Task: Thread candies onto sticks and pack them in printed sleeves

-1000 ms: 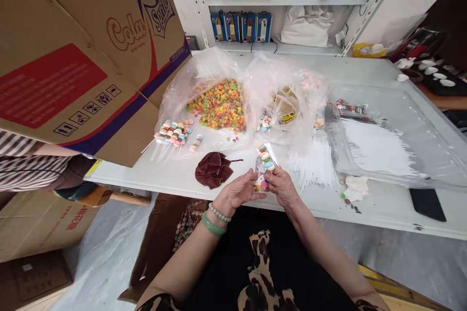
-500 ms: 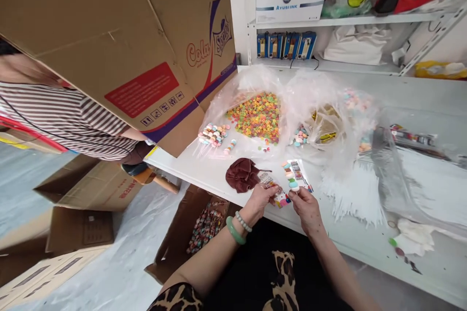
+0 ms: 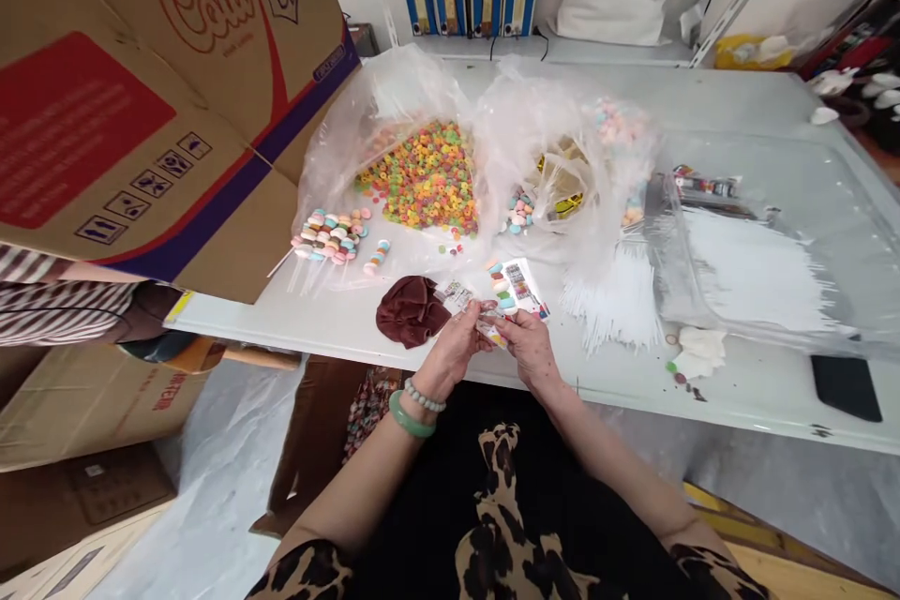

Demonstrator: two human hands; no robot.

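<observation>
My left hand (image 3: pixel 460 337) pinches a small clear printed plastic packet (image 3: pixel 490 330). My right hand (image 3: pixel 531 347) closes its fingertips on the packet's other side, so the hands nearly meet. Just beyond my right fingers is a row of coloured round candies (image 3: pixel 500 281), beside white printed packets (image 3: pixel 524 283); whether my right fingers also touch the candies I cannot tell. A crumpled dark brown cloth (image 3: pixel 410 311) lies left of my hands, with another printed packet (image 3: pixel 455 294) at its edge.
A bag of small ring candies (image 3: pixel 428 183), candy sticks (image 3: pixel 330 236) and a plastic bag (image 3: pixel 562 173) lie farther back. White sticks (image 3: pixel 619 295) spread to the right, near a black flat object (image 3: pixel 846 386). A large carton (image 3: pixel 211 112) stands left; an open box (image 3: pixel 302 431) sits below the table edge.
My view has tilted down and turned right. My left hand has brought its packet closer to my right hand, whose fingers now meet it. The cloth and table items look undisturbed.
</observation>
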